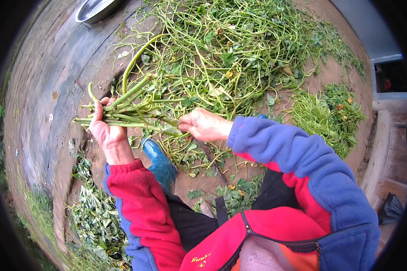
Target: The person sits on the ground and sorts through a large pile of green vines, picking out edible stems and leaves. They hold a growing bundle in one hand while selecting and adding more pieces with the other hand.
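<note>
My left hand (105, 125) is closed around a bundle of thick green stems (132, 117), held out over the ground at the left. One long stem (130, 64) curves up and away from the bundle. At the bundle's right end, my right hand (203, 125) pinches the stem tips between thumb and fingers; its fingertips partly hide what they grip. Beyond both hands spreads a large tangled heap of green vines and leaves (224, 61). A blue rubber boot (159, 162) shows below the bundle, between my forearms.
A metal basin (96, 10) sits at the far left on dark, wet-looking ground. To the right lies a smaller heap of green stems (322, 118). Wilted leaves (98, 216) are piled beside my left sleeve. A thin dark stick (212, 157) lies before me, with loose leaves (240, 194) nearer my legs.
</note>
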The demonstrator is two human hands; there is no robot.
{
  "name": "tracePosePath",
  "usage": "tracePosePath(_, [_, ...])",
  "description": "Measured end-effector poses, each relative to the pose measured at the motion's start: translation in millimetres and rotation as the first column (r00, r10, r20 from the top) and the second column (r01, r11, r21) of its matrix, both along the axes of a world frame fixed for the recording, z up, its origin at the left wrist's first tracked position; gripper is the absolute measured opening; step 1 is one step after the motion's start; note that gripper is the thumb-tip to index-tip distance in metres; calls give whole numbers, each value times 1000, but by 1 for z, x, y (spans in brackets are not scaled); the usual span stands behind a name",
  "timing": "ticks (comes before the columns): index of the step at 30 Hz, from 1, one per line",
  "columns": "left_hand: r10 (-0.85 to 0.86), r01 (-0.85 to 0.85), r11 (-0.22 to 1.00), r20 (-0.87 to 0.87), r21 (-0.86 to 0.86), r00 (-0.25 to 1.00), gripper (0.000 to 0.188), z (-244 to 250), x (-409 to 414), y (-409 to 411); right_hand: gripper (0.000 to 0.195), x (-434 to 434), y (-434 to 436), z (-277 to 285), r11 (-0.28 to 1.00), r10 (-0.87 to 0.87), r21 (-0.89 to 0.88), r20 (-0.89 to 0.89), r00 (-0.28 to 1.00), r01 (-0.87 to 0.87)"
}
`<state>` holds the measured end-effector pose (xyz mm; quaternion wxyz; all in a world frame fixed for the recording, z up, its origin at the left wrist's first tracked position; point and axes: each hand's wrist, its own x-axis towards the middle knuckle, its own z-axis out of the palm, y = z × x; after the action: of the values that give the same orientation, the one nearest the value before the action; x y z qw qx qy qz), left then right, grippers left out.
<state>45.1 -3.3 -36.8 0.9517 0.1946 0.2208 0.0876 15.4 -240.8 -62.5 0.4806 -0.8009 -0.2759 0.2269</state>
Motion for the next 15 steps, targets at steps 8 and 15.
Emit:
tracePosePath(8, [122, -95, 991, -375, 90, 919, 11, -20, 5, 14, 10, -48, 12, 46, 961, 91, 220, 316, 944, -166])
tracePosePath(15, [258, -222, 908, -56, 355, 965, 8, 18, 8, 24, 14, -56, -22, 30, 972, 68, 231, -139, 988, -34])
